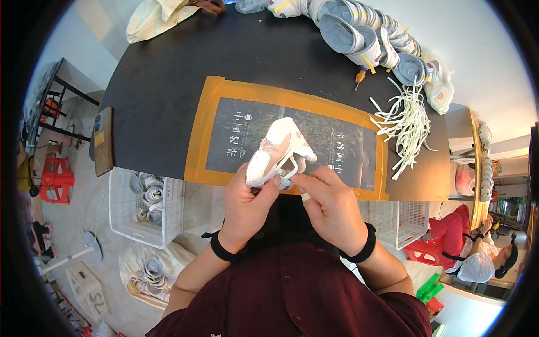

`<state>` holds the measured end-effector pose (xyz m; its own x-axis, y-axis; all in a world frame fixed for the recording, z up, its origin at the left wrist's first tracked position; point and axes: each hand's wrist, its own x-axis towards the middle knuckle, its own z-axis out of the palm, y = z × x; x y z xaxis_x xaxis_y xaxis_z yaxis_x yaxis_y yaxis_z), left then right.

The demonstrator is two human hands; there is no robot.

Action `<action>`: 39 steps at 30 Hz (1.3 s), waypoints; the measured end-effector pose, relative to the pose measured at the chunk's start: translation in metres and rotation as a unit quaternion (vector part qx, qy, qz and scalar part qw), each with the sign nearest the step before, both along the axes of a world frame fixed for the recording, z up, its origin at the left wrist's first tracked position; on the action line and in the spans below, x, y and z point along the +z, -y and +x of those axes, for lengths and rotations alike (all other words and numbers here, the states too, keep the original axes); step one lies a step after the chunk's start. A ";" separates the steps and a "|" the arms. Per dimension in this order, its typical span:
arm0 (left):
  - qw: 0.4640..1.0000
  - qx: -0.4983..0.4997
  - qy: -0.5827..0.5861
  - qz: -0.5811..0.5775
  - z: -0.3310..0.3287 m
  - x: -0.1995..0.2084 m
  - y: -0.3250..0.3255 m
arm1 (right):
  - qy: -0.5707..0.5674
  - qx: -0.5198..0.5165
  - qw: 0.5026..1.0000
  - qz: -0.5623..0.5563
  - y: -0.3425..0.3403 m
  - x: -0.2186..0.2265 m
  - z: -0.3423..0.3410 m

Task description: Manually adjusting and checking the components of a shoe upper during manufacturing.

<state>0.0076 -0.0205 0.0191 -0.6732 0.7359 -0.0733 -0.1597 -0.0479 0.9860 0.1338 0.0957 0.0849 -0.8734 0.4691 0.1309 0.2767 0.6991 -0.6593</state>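
Note:
A small shoe upper [273, 147], white with pale pink panels, is held up over the near edge of the table, toe pointing away from me. My left hand [247, 209] grips its heel end, thumb on the near side. At the opening, my right hand [332, 206] has its fingers pinched together on a thin white lace [287, 159] that runs across the upper. The lace's tip is hidden by my fingers. A pale band wraps one finger of the right hand. Both wrists wear black bands.
On the dark table [163, 101] lies a mat edged with orange tape [202, 123]. Farther right are a bundle of white laces [409, 121], an orange-handled pointed tool [360, 77] and stacked shoe uppers [365, 33]. A phone [103, 140] rests at left. White crates [140, 222] stand below; a person [477, 253] sits right.

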 end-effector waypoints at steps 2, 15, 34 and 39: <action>1.000 0.004 -0.003 0.004 0.000 0.001 -0.001 | -0.024 0.000 0.999 -0.036 -0.001 -0.005 0.001; 0.999 0.015 -0.036 0.001 0.000 -0.007 -0.002 | 0.016 -0.009 0.999 0.038 0.007 0.000 -0.005; 0.951 0.049 -0.305 -0.001 -0.001 -0.003 -0.007 | 0.047 -0.026 0.995 0.079 0.015 -0.014 -0.018; 0.935 0.045 -0.353 -0.001 -0.003 -0.005 -0.009 | -0.094 0.000 0.996 -0.003 -0.007 -0.039 -0.025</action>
